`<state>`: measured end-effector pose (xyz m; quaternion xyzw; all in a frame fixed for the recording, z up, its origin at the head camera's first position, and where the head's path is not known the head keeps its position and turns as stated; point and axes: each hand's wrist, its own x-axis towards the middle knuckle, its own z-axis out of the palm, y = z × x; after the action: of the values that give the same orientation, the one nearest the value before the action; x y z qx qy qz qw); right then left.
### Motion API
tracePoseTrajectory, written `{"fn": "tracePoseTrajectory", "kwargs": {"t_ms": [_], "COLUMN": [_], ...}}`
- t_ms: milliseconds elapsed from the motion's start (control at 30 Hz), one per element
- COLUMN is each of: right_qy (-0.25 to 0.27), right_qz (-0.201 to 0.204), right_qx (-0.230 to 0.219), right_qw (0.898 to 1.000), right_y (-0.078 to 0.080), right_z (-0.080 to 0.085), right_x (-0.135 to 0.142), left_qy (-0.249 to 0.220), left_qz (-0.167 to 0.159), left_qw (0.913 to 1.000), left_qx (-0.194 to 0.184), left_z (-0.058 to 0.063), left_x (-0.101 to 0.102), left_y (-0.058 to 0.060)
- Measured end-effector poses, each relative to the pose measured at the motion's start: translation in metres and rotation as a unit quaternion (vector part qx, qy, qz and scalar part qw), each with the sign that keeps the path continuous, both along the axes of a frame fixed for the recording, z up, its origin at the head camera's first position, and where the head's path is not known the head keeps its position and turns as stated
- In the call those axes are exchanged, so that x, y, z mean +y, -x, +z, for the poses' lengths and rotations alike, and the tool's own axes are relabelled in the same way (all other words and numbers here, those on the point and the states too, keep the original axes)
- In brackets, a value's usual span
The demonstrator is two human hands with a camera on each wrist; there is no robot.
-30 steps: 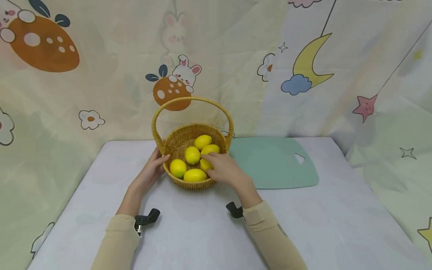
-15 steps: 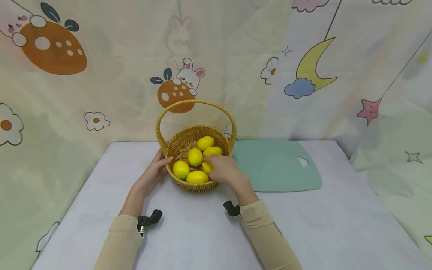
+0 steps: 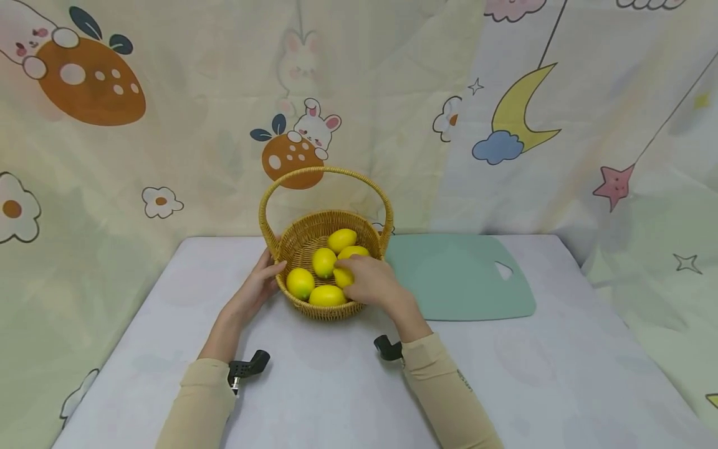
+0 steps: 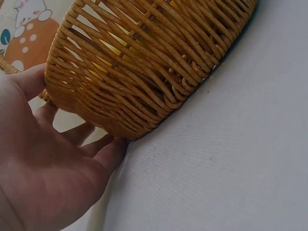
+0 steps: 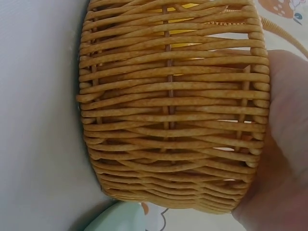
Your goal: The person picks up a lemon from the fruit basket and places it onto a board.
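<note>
A round wicker basket (image 3: 314,315) with a tall arched handle stands on the white-covered table, with several yellow lemons (image 3: 300,284) inside. My left hand (image 3: 251,293) holds the basket at its left side, thumb at the rim. In the left wrist view, the fingers (image 4: 98,144) of that hand lie against the outer wicker wall. Over the basket's right rim reaches my right hand (image 3: 371,280), its fingers gripping one lemon (image 3: 342,278) at the right of the pile. From the right wrist, the wicker wall hides the fingertips and most of the fruit.
A pale green cutting board (image 3: 460,277) with a triangular hole lies flat to the right of the basket. Behind the table (image 3: 314,386) hangs a cloth backdrop (image 3: 392,112) with cartoon prints, close to the far edge.
My right fingers have curled around the lemon, which now shows slightly higher beside them. The left hand stays on the basket. The whole head view has shifted a little.
</note>
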<state>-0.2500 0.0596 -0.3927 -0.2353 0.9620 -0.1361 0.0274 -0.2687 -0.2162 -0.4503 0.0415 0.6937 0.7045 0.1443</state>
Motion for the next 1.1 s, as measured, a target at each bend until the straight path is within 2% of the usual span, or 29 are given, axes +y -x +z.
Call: {"fn": "tracePoseTrajectory", "kwargs": {"t_ms": [267, 567, 1100], "right_qy": [0.068, 0.137, 0.180], "right_qz": [0.017, 0.010, -0.016], "right_qx": [0.012, 0.015, 0.023], "right_qw": [0.997, 0.990, 0.983], "right_y": [-0.002, -0.005, -0.016], "right_z": [0.002, 0.017, 0.042], "right_x": [0.008, 0.023, 0.057], "left_qy": [-0.001, 0.002, 0.007], "left_qz": [-0.007, -0.009, -0.011], "left_qw": [0.9999, 0.9999, 0.9999], "left_qx": [0.009, 0.006, 0.009], "left_z": [-0.004, -0.002, -0.002], "left_x": [0.000, -0.001, -0.001], "left_y": [0.000, -0.001, 0.001]}}
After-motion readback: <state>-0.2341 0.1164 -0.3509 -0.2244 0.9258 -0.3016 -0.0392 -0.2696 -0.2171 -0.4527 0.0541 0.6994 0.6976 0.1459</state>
